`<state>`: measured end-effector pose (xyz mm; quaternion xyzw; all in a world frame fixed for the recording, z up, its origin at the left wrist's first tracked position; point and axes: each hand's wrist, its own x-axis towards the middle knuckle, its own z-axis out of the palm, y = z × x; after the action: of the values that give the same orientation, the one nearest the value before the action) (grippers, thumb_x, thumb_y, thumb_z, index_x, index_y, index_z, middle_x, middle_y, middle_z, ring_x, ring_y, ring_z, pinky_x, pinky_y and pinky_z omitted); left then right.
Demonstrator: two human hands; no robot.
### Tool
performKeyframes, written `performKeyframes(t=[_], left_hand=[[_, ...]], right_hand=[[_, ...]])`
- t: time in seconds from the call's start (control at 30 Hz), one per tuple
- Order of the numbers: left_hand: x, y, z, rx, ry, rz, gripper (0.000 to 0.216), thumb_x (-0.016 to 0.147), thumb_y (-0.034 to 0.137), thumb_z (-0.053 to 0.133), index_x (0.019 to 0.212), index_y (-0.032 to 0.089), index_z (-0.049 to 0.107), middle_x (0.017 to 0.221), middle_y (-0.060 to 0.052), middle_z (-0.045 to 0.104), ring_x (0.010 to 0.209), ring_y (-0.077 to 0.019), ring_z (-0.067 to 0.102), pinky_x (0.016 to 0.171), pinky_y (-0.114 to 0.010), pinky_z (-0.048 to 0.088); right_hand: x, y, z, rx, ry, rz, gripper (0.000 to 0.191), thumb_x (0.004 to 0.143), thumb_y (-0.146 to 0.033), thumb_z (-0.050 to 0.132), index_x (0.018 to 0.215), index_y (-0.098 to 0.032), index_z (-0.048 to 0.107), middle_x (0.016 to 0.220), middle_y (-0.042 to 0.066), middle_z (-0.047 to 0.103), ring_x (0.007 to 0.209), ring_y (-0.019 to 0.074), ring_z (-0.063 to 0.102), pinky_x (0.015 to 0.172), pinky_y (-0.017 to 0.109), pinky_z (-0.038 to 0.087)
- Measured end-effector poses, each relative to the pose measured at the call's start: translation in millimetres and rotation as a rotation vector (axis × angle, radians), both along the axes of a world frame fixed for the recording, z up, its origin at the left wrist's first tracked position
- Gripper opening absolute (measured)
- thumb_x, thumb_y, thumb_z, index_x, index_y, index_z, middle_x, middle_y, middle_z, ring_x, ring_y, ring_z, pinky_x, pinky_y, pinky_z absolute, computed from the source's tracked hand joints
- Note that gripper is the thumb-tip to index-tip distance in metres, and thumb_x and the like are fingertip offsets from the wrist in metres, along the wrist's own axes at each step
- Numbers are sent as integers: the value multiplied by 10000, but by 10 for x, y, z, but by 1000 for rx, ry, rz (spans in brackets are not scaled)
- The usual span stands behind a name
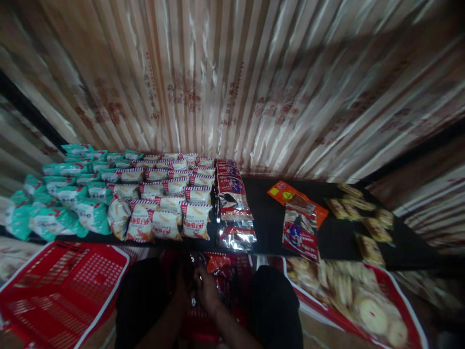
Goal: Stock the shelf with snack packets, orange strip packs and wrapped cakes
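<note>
Both my hands are low at the bottom centre, between my knees, inside a red basket [232, 271] of shiny snack packets [218, 265]. My right hand [207, 291] has its fingers curled among the packets. My left hand [181, 291] is beside it, dark and partly hidden, so its fingers are unclear. Just above, on a black shelf [265, 218], lie rows of white and red snack bags [170, 213], teal bags [61, 203] at the left, and a column of silver and red packets [232, 203].
An empty red basket [54, 291] stands at the lower left. A red basket of round biscuit packs [363, 300] is at the lower right. Orange and red packets [301, 218] and small yellow packs [366, 223] lie on the shelf's right. A striped curtain [232, 87] hangs behind.
</note>
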<state>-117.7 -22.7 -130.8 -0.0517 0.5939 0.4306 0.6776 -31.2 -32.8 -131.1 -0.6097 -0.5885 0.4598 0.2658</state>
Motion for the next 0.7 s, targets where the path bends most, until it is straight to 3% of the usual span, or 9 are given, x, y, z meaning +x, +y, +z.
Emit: performKeyframes(t=[0.07,0.13,0.3,0.43,0.5,0.6,0.7], left_hand=[[-1,-15,73,44,-53,110,273,844,440,445,759,226,591,683,-6,652,693,-180,655,601,-278,511],[4,-18,170,127,-92,128,266,830,420,456,703,223,582,658,3,651,639,-157,637,590,-263,502],[-47,-97,460,226,-235,31,259,798,422,481,717,207,601,683,-4,666,658,-166,633,629,-293,508],[-161,-261,665,194,-251,-69,230,768,384,541,685,177,598,623,-9,643,575,-148,605,609,-288,501],[-201,-351,757,215,-257,-111,199,768,342,551,692,164,599,619,-13,640,565,-138,601,594,-269,495],[-194,-466,901,291,-220,-172,174,755,321,579,849,179,615,728,-18,670,653,-158,638,641,-286,515],[-130,-548,1043,346,-200,-246,374,716,308,630,1075,234,556,912,-31,684,773,-213,661,700,-376,541]], right_hand=[[91,-83,95,24,26,48,174,818,-208,412,737,-217,565,706,4,590,677,155,555,630,237,435],[176,-149,221,60,36,134,177,827,-210,403,738,-214,555,703,2,577,682,150,539,641,237,430],[349,-300,639,222,27,364,210,856,-181,354,782,-202,549,774,21,586,733,146,538,685,244,426],[496,-427,989,314,52,484,237,896,-190,325,823,-202,550,868,43,600,824,155,552,755,257,429],[574,-472,1145,297,28,492,217,907,-214,337,822,-206,536,823,23,586,779,144,544,724,246,422],[671,-486,1358,261,-9,434,189,916,-261,354,807,-213,502,713,-23,535,644,115,497,626,221,389],[721,-437,1535,260,8,288,180,921,-323,360,830,-220,477,646,-50,492,573,104,461,566,212,355]])
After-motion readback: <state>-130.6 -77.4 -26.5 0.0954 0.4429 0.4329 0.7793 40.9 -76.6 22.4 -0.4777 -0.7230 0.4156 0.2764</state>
